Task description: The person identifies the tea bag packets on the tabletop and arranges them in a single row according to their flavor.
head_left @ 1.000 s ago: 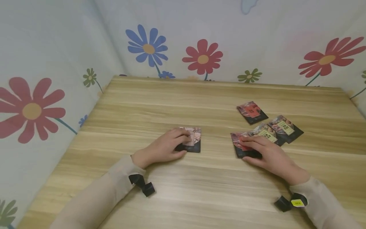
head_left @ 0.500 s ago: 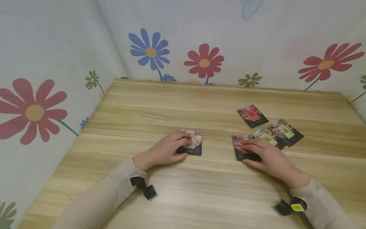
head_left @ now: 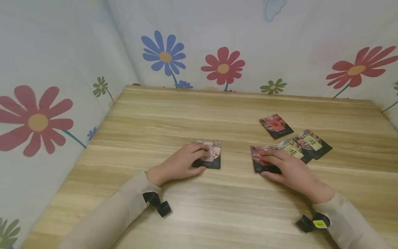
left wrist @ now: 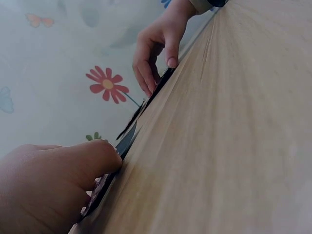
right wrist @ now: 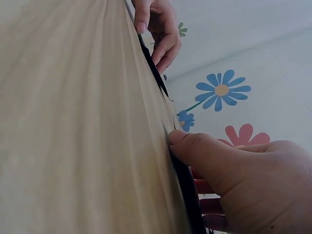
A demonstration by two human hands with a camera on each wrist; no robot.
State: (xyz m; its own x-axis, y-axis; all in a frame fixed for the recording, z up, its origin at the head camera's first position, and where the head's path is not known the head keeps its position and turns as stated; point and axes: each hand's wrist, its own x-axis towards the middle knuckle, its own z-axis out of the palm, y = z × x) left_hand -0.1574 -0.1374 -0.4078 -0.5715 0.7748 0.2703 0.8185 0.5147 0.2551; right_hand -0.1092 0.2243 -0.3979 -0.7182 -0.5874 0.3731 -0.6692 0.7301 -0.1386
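Observation:
My left hand (head_left: 187, 159) rests on a flat dark packet (head_left: 215, 164) with a pale pink label, its bent fingers on the printed face and thumb at the near edge. Similarly, my right hand (head_left: 290, 170) lies over a packet with a red label (head_left: 257, 162), fingertips on its face and thumb along its near edge. That packet's right part is hidden under the hand. Both packets lie flat on the table. In the left wrist view the left thumb (left wrist: 105, 156) is at the packet's edge; the right wrist view shows the right thumb (right wrist: 180, 139) likewise.
Two packets with yellow labels, one nearer (head_left: 292, 149) and one farther right (head_left: 314, 142), lie overlapping beyond the right hand. Another red-labelled packet (head_left: 276, 126) is behind them. A flower-printed curtain (head_left: 199, 31) surrounds the wooden table (head_left: 174, 114).
My right hand has slid slightly to the left with the red-labelled packet under it. The left hand stays in place on its packet; the head view has tilted a little.

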